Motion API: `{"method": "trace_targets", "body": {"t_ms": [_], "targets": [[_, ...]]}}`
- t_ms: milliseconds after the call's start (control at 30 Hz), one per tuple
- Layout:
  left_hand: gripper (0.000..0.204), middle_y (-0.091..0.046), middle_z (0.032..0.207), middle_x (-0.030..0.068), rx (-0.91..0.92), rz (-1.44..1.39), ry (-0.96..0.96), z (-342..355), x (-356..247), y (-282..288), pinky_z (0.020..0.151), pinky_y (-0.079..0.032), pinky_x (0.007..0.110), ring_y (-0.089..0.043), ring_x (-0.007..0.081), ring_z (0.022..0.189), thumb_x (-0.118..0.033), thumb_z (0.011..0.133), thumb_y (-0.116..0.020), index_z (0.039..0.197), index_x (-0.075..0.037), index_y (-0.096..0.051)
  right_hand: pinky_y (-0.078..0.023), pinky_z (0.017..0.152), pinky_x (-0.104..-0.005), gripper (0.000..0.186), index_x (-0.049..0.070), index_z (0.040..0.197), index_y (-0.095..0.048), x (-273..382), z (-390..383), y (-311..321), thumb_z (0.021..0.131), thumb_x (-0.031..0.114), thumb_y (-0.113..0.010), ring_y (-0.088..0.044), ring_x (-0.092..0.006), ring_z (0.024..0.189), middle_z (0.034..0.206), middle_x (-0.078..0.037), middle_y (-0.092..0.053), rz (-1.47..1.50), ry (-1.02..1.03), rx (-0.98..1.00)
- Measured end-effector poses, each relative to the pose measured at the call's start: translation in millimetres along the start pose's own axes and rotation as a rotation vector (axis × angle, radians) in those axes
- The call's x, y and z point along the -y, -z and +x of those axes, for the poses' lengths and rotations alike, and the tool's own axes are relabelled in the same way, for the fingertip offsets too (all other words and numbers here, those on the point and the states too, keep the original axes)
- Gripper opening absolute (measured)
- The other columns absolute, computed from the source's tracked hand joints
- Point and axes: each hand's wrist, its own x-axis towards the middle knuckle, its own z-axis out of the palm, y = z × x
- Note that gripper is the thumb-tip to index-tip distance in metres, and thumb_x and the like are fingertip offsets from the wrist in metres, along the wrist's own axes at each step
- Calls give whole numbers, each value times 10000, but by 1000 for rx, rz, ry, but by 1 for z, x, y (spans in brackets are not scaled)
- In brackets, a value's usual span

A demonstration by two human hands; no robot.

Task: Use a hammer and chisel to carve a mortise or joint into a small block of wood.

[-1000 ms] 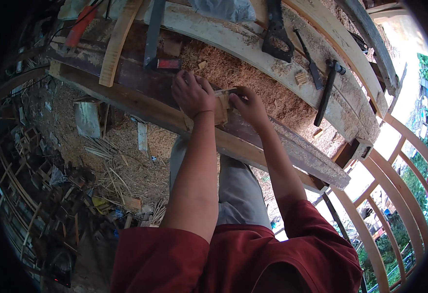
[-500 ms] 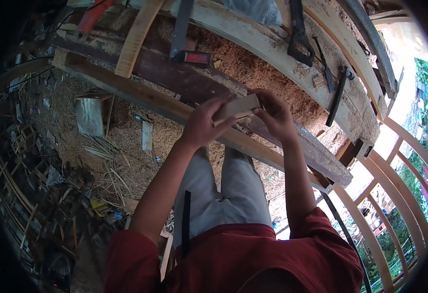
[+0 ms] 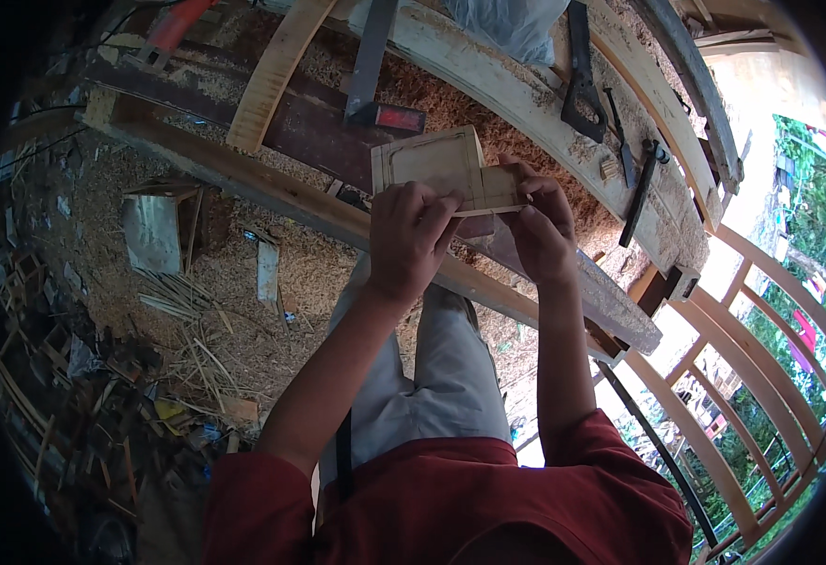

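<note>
My left hand (image 3: 408, 235) is closed on the near left edge of a pale, flat wooden piece (image 3: 432, 162) with a smaller section at its right end and what look like pencil lines on its face. My right hand (image 3: 545, 231) grips that right end with fingers and thumb. The piece is held over a dark plank (image 3: 319, 137) on the wooden bench. Just behind it lies a steel try square (image 3: 372, 66) with a red-marked stock.
A handsaw (image 3: 583, 108), chisel (image 3: 625, 160), hammer (image 3: 639, 188) and plastic bag (image 3: 507, 24) rest among boards and shavings. A red tool (image 3: 173, 28) is at upper left. A wooden box (image 3: 154, 235) and scrap pile (image 3: 83, 405) are on the floor. Wooden railings (image 3: 724, 377) stand at right.
Both hands have turned the wooden piece and raised it from the plank, so its broad face now shows. My left hand has shifted right and down from where it was a second ago.
</note>
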Motion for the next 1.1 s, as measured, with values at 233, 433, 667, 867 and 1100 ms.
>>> {"method": "trace_targets", "body": {"t_ms": [233, 433, 667, 867, 1100], "targets": [[302, -554, 942, 12, 29, 11, -51, 5, 8, 9, 802, -462, 427, -578, 243, 884, -118, 821, -811, 1107, -152, -723, -470, 1177, -501, 272, 44, 1198, -544, -11, 5, -8, 928, 19, -561, -452, -343, 1476, 1594, -226, -421, 84, 12, -25], [362, -559, 907, 15, 49, 1, -73, 8, 11, 9, 750, -447, 418, -576, 246, 839, -80, 779, -855, 1117, -137, -739, -486, 1165, -502, 295, 57, 1212, -524, -20, 3, -7, 920, 34, -553, -459, -355, 1471, 1578, -231, -439, 130, -10, -94], [377, -558, 938, 40, 102, -8, -65, 8, 4, -3, 754, -456, 422, -577, 258, 852, -94, 769, -869, 1115, -124, -723, -503, 1154, -487, 299, 46, 1248, -536, -19, -5, 3, 950, 27, -548, -468, -340, 1466, 1570, -232, -449, 106, 20, -120], [352, -581, 969, 82, 67, -137, 26, 5, -9, -30, 766, -493, 427, -611, 296, 889, -156, 800, -881, 1075, -85, -672, -562, 1093, -414, 453, 16, 1334, -573, 14, -16, -8, 915, -68, -722, -551, -292, 1394, 1503, -195, -536, -335, 237, -83], [546, -628, 1086, 148, 234, -319, 187, -12, -7, -55, 811, -545, 457, -674, 356, 986, -127, 817, -853, 1285, -54, -582, -562, 1090, -388, 653, 57, 1430, -556, 22, -28, 12, 844, -32, -830, -591, -227, 1359, 1467, -98, -597, -634, 127, -73]]}}
